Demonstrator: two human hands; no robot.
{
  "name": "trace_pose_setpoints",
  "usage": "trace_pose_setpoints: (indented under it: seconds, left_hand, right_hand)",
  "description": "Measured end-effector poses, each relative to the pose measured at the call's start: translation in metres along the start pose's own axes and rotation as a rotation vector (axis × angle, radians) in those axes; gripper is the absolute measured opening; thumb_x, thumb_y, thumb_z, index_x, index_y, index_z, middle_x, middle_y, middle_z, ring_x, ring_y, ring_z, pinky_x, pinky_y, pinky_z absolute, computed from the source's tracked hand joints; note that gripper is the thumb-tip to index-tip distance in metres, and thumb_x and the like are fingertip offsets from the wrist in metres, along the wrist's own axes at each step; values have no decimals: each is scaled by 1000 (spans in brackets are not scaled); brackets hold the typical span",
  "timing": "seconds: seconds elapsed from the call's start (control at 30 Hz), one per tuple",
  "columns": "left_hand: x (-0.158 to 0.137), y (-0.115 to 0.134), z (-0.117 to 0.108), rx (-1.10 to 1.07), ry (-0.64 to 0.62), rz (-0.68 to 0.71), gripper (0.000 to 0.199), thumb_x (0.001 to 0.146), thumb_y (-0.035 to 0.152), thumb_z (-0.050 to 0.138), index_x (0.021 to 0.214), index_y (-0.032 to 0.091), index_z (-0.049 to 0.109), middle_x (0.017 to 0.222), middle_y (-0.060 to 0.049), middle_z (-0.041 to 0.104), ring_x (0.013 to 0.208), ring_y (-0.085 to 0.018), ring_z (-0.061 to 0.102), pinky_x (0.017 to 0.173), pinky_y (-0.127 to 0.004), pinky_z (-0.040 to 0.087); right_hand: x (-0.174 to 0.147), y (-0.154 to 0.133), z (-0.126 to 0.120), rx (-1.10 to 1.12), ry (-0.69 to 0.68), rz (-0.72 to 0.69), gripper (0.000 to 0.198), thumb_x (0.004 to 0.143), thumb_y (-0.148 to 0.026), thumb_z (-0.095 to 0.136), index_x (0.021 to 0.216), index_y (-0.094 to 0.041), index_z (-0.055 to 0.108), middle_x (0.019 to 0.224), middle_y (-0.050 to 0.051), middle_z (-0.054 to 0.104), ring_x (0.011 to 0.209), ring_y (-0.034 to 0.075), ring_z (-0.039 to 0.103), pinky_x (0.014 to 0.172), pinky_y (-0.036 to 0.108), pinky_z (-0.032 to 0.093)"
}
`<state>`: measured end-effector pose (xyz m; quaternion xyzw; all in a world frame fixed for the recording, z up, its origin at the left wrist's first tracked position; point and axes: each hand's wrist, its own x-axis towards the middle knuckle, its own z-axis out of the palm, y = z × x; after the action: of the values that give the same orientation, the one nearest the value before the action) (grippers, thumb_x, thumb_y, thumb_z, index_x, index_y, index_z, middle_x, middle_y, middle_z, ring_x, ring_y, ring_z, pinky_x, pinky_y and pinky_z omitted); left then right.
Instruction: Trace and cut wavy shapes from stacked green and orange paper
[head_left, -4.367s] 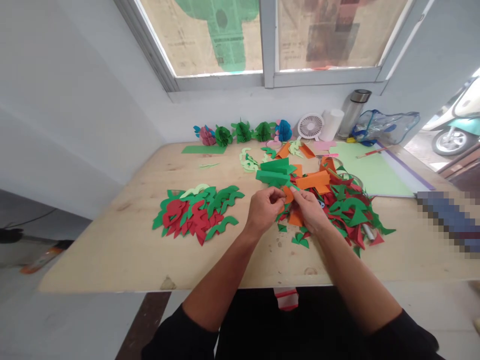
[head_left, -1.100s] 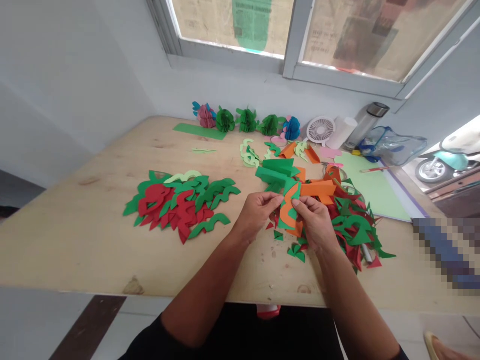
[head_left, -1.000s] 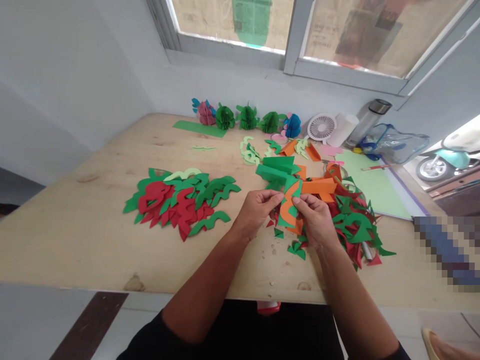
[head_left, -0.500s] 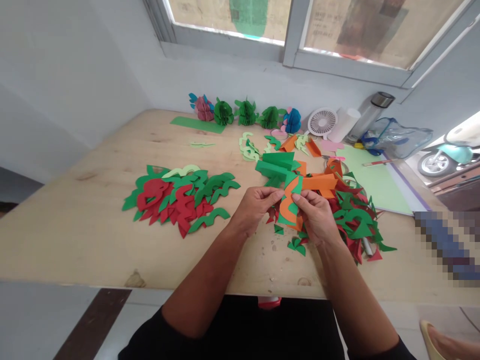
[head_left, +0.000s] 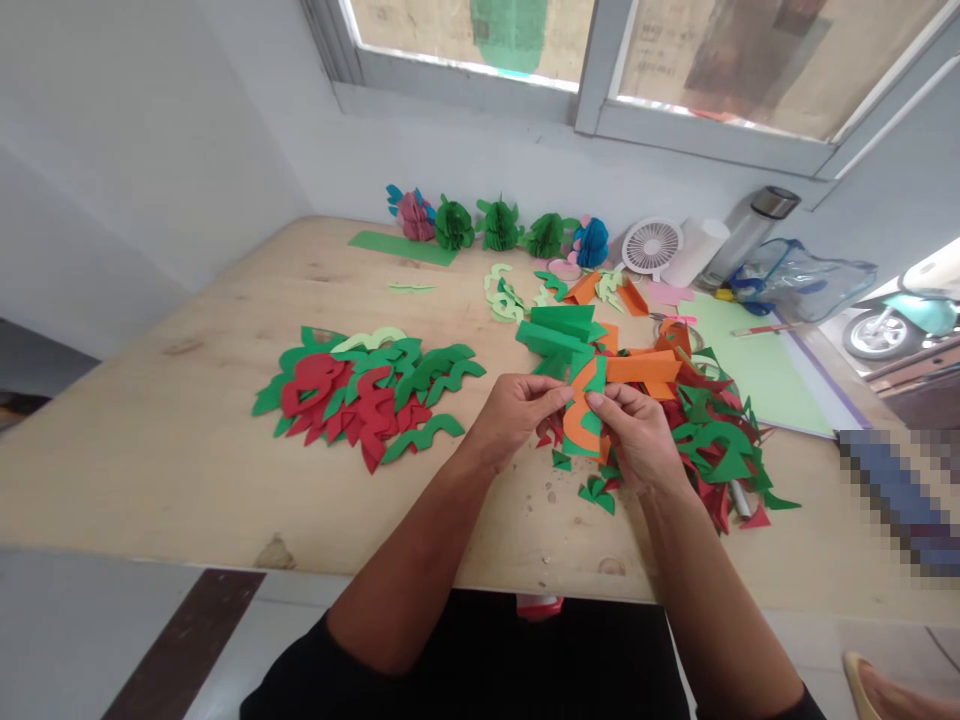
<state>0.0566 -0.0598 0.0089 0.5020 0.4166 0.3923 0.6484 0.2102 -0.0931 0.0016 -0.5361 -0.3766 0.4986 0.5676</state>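
Observation:
Between my two hands is an orange wavy paper cutout (head_left: 577, 425) laid over a green paper strip (head_left: 598, 374). My left hand (head_left: 517, 418) pinches their left edge between thumb and fingers. On the other side, my right hand (head_left: 637, 428) has its thumb pressed on the orange cutout near the right edge, its fingers behind. Just beyond the hands lie folded green strips (head_left: 556, 336) and a folded orange strip (head_left: 646, 369). A heap of red and green paper scraps (head_left: 712, 435) spreads to the right of my right hand.
Left on the wooden table (head_left: 187, 450) is a pile of red and green wavy cutouts (head_left: 367, 390). Along the wall stand several paper figures (head_left: 500, 225), a small white fan (head_left: 652, 248) and a bottle (head_left: 754, 235). A pale green sheet (head_left: 765, 365) lies at right.
The whole view has shifted slightly. Both hands keep their pinch, and the orange cutout sits a little lower over the green strip's bottom edge, slightly turned.

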Motion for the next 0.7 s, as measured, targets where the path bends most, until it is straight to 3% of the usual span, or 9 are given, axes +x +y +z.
trace_pose_setpoints:
  seconds: [0.7]
  left_hand:
    - [3, -3, 1, 4, 25, 25, 27, 71, 40, 71, 62, 14, 68, 50, -1, 61, 42, -7, 49, 40, -18, 34]
  right_hand:
    - [1, 3, -2, -52, -7, -11, 38, 60, -52, 84, 66, -20, 65, 54, -5, 53, 49, 8, 39, 48, 23, 29]
